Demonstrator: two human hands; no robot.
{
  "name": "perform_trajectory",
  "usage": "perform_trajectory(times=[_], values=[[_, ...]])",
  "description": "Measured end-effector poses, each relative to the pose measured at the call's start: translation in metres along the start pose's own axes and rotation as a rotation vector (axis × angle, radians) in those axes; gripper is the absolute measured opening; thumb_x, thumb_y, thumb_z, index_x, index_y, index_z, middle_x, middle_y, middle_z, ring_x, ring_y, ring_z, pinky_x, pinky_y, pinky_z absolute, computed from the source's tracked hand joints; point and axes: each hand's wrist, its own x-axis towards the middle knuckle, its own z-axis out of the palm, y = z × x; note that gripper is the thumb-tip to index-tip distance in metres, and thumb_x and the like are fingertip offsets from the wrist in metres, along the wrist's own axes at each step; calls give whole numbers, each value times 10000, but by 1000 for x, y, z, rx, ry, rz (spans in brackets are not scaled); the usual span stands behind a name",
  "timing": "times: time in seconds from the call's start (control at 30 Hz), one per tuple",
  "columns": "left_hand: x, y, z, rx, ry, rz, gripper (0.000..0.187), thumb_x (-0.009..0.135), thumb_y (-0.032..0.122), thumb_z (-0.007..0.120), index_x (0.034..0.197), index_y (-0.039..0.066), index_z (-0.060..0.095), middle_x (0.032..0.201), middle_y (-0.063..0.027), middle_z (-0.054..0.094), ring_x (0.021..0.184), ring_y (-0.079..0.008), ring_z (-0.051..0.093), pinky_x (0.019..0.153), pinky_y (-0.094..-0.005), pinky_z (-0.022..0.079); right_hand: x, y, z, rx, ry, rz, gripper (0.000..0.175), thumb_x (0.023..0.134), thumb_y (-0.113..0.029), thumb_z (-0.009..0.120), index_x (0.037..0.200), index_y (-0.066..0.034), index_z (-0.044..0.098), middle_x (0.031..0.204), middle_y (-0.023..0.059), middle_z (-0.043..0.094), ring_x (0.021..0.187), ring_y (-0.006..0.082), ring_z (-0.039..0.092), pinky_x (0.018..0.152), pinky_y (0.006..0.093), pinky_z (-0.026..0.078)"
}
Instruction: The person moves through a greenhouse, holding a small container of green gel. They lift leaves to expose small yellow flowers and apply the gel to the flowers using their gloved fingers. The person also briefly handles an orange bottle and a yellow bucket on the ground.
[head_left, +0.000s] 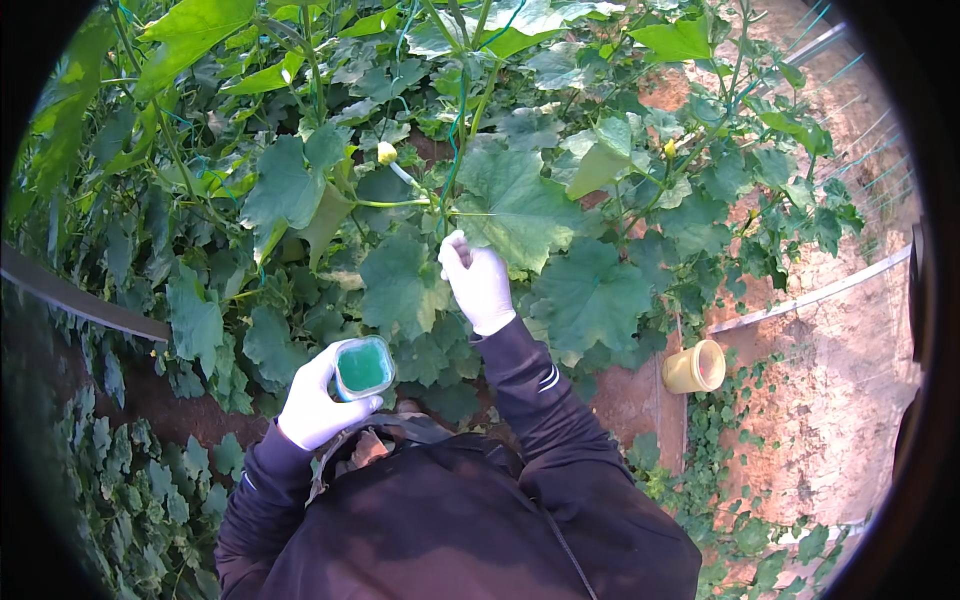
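My left hand, in a white glove, holds a small open clear container with green contents in front of my body. My right hand, also gloved in white, is raised at a vine stem, its fingers bent and drawn together close to the stem's leaves. Whether anything is between those fingertips cannot be told. Just above, a young pale fruit with a yellow flower tip sticks out from the stem. A green twine runs up along this stem. A large lobed leaf spreads right of it.
Dense leafy vines surround me at the front and left. A yellowish bucket lies tilted at the right, near bare soil. A metal pipe crosses the right side, and a dark curved bar the left. Another yellow flower shows at upper right.
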Motion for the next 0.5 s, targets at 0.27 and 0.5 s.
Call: perform_trajectory(times=[0.27, 0.5], values=[[5, 2, 17, -68, -12, -25, 607, 738, 122, 832, 1287, 1, 601, 1155, -75, 686, 1058, -147, 637, 973, -318, 500, 73, -41, -6, 309, -453, 127, 494, 1002, -201, 622, 1462, -76, 490, 1102, 73, 686, 604, 58, 587, 492, 188, 433], [2, -2, 19, -46, 34, -45, 617, 741, 106, 825, 1301, -2, 590, 1163, -74, 689, 1065, -140, 638, 977, -315, 502, 76, -21, 0, 436, -668, 82, 460, 1017, -238, 641, 1441, -101, 526, 1024, 21, 681, 584, 44, 571, 519, 186, 447]])
